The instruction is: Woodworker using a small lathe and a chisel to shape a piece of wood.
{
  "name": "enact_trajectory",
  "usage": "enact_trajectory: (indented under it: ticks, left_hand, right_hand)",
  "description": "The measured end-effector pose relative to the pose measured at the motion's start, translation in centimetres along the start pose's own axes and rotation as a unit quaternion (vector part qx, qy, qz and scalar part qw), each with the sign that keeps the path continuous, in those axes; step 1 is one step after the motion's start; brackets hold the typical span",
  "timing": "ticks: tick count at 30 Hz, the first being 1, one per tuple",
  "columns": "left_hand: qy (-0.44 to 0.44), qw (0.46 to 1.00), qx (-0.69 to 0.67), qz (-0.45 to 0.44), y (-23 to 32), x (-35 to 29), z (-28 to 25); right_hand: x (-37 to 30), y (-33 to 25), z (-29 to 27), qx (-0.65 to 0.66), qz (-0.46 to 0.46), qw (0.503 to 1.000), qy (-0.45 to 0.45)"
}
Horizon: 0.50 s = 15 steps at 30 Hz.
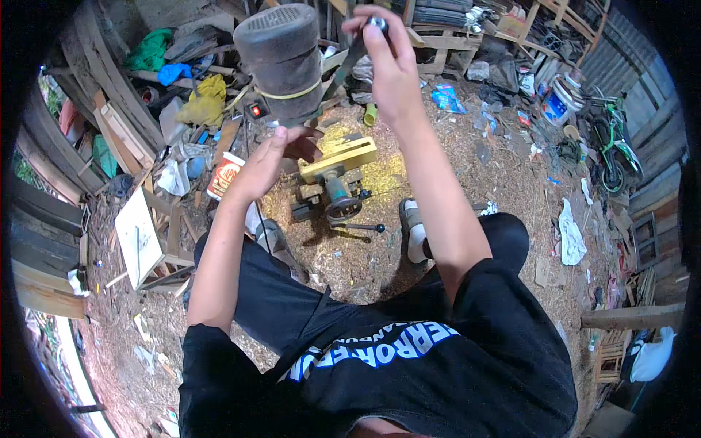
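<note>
Holding up a dusty grey round motor point(281, 62)

The left hand point(270, 164) is lying open under it as a prop, while the right hand point(387, 66) is gripping a shiny metal tool point(376, 23) beside it.

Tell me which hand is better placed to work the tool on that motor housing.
Right, probably. The right hand already grips the slim tool beside the dark motor housing, while the left hand cups the housing from below, so it is busy supporting it.

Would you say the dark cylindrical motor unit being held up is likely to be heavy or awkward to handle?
Probably heavy: the left hand props the motor unit from beneath. Its rounded body may roll if laid down. The dusty casing looks rigid, and the right hand grips something small beside it.
</note>
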<state>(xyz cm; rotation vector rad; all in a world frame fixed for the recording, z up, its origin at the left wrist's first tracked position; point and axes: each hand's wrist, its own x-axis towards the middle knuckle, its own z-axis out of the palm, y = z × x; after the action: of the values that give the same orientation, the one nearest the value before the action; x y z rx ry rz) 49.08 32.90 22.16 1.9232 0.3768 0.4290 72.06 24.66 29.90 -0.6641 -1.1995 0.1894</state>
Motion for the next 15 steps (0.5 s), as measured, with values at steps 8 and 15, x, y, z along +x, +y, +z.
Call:
enact_trajectory:
  ticks: [8,15]
  left_hand:
    - [-0.117,0.941,0.286,-0.141,-5.2,-3.3,-1.9]
    - [-0.247,0.883,0.330,-0.224,-6.6,-4.5,0.2]
  right_hand:
    - [-0.4,5.0,-1.2,0.095,0.130,0.986,0.044]
    - [-31.5,20.1,-11.9,-0.411,0.484,0.772,0.014]
